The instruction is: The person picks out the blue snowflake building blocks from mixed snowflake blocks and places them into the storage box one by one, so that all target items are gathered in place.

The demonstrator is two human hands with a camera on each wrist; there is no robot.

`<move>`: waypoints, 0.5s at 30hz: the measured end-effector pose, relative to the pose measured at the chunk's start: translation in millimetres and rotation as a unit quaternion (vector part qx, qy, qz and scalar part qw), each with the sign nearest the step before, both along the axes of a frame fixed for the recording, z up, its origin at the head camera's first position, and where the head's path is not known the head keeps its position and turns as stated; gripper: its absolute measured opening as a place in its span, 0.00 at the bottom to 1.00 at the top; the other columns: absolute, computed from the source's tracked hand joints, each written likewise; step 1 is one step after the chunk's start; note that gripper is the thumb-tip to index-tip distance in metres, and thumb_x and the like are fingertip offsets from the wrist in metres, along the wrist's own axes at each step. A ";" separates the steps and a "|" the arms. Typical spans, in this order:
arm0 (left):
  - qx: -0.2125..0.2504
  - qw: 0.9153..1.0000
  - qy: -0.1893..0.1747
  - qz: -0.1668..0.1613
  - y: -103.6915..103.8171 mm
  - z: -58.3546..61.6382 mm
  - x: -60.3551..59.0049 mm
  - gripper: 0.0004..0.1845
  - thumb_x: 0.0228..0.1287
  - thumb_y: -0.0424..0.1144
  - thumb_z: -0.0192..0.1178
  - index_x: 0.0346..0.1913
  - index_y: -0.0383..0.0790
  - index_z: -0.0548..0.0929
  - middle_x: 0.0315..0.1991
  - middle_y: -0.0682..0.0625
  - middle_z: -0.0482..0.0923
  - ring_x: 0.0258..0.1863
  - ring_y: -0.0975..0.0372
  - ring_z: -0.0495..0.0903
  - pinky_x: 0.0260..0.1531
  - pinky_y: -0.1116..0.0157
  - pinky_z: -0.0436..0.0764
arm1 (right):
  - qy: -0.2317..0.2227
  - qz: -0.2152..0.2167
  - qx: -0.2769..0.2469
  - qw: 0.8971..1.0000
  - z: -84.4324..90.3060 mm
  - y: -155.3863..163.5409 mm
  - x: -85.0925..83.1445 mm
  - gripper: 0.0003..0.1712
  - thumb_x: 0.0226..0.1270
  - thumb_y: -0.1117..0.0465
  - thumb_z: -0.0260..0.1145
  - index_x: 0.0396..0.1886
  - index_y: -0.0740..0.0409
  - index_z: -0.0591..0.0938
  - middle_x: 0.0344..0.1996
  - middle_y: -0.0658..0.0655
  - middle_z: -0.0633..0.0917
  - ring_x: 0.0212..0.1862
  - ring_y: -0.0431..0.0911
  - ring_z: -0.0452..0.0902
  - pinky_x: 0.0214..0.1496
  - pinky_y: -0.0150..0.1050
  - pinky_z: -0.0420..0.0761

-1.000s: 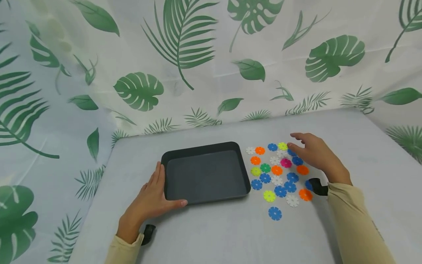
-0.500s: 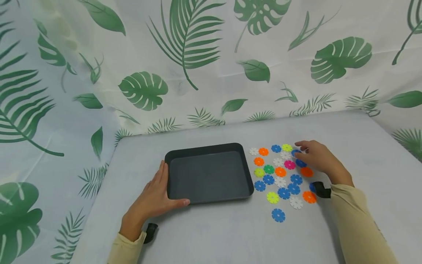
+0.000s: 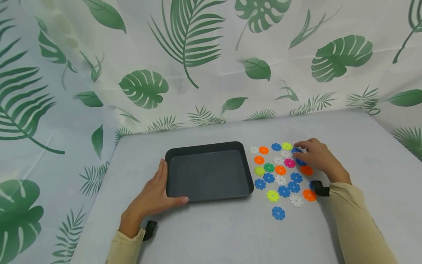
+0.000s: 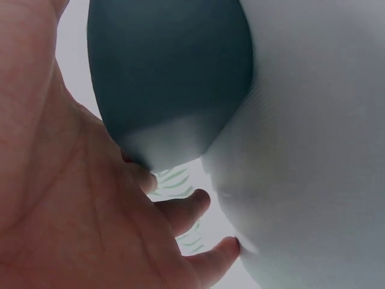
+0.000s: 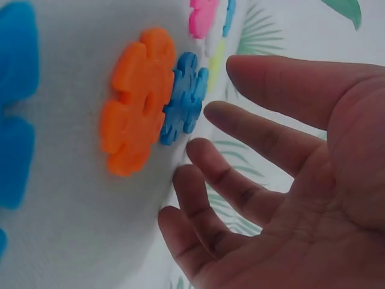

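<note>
Beside the right fingers [image 5: 252,129] — a blue disc [image 5: 183,96], just apart.

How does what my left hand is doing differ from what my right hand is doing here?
The left hand rests against the dark tray, thumb along its near edge; the right hand is over the coloured discs. The left hand's fingers lie straight; the right hand's fingers are loosely bent. Neither holds anything, and both wear beige sleeves.

Soft, even light is filling the scene, casting only faint shadows under the tray [image 3: 171,154] and sleeves. No glare is showing. The head view is bending at its edges, and both wrist views are blurring at close range.
</note>
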State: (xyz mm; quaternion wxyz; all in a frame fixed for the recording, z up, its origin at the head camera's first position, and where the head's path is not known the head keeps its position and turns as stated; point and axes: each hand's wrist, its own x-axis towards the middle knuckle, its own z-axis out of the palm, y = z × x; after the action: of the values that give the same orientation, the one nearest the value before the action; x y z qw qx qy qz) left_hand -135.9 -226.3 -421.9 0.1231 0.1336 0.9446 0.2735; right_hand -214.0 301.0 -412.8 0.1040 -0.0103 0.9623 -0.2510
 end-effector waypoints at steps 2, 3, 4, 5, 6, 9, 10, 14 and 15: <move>0.001 1.000 -0.007 0.000 0.0 0.3 0.1 0.76 0.60 0.69 0.73 0.85 0.30 0.30 0.86 0.36 0.25 0.84 0.39 0.42 0.76 0.32 0.52 | 0.008 -0.004 0.002 1.000 -0.7 -1.0 1.1 0.28 0.77 0.58 0.66 0.66 0.76 0.77 0.60 0.83 0.70 0.59 0.78 0.68 0.58 0.70 0.78; 0.002 1.000 -0.010 0.000 0.2 0.7 0.2 0.76 0.60 0.69 0.72 0.85 0.30 0.29 0.86 0.36 0.25 0.84 0.39 0.42 0.76 0.32 0.52 | 0.012 -0.006 0.003 1.000 -0.6 -1.7 1.8 0.27 0.77 0.59 0.67 0.65 0.76 0.77 0.59 0.83 0.70 0.58 0.78 0.68 0.57 0.70 0.78; 0.003 1.000 -0.014 0.000 0.3 1.1 0.3 0.76 0.60 0.69 0.72 0.85 0.30 0.29 0.86 0.36 0.24 0.84 0.39 0.42 0.76 0.32 0.51 | 0.015 -0.008 0.004 1.000 -0.3 -2.5 2.5 0.26 0.77 0.60 0.67 0.64 0.76 0.78 0.59 0.83 0.70 0.58 0.78 0.68 0.57 0.70 0.78; 0.002 1.000 -0.016 -0.001 0.3 1.4 0.5 0.76 0.61 0.70 0.72 0.85 0.30 0.29 0.86 0.36 0.24 0.84 0.39 0.42 0.76 0.32 0.50 | 0.020 -0.009 0.006 1.000 -0.4 -3.1 3.0 0.25 0.76 0.60 0.68 0.63 0.76 0.78 0.58 0.82 0.71 0.57 0.77 0.68 0.56 0.70 0.78; 0.002 1.000 -0.017 -0.001 0.4 2.0 0.7 0.76 0.61 0.70 0.72 0.85 0.30 0.29 0.86 0.36 0.24 0.84 0.39 0.42 0.76 0.31 0.50 | 0.026 -0.009 0.008 1.000 -0.6 -3.9 3.2 0.25 0.76 0.61 0.68 0.62 0.76 0.79 0.58 0.82 0.71 0.57 0.77 0.68 0.56 0.70 0.77; 0.003 1.000 -0.014 0.002 0.1 2.4 0.7 0.76 0.61 0.70 0.72 0.85 0.31 0.29 0.86 0.36 0.24 0.84 0.40 0.42 0.75 0.31 0.49 | 0.036 -0.014 0.010 0.999 -1.2 -6.8 2.9 0.23 0.74 0.63 0.69 0.60 0.76 0.79 0.56 0.82 0.72 0.57 0.77 0.68 0.56 0.70 0.77; 0.002 1.000 -0.012 0.003 0.0 2.2 0.7 0.76 0.60 0.70 0.72 0.85 0.31 0.28 0.86 0.36 0.24 0.84 0.40 0.42 0.75 0.31 0.49 | 0.039 -0.017 0.012 0.999 -1.6 -7.6 2.5 0.23 0.74 0.63 0.70 0.60 0.76 0.79 0.56 0.81 0.72 0.57 0.76 0.68 0.56 0.70 0.77; -0.003 1.000 -0.007 0.006 -0.3 0.5 0.4 0.77 0.60 0.71 0.72 0.85 0.32 0.28 0.87 0.37 0.24 0.84 0.40 0.44 0.75 0.31 0.49 | 0.045 -0.029 0.016 0.998 -4.3 -9.3 0.8 0.22 0.72 0.64 0.71 0.57 0.76 0.79 0.55 0.80 0.73 0.56 0.75 0.69 0.56 0.69 0.77; -0.004 1.000 -0.008 0.005 0.0 0.5 0.6 0.77 0.60 0.71 0.72 0.85 0.32 0.28 0.87 0.37 0.24 0.84 0.39 0.45 0.75 0.31 0.49 | 0.045 -0.030 0.017 0.998 -5.2 -9.0 0.5 0.22 0.72 0.65 0.71 0.57 0.76 0.79 0.54 0.80 0.73 0.55 0.74 0.69 0.56 0.69 0.77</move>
State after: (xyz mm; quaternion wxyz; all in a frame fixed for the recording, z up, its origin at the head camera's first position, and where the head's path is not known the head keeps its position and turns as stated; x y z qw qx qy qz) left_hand -135.3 -226.3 -421.4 0.1293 0.1263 0.9453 0.2716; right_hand -213.5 292.0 -418.0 0.0532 0.0094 0.9700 -0.2371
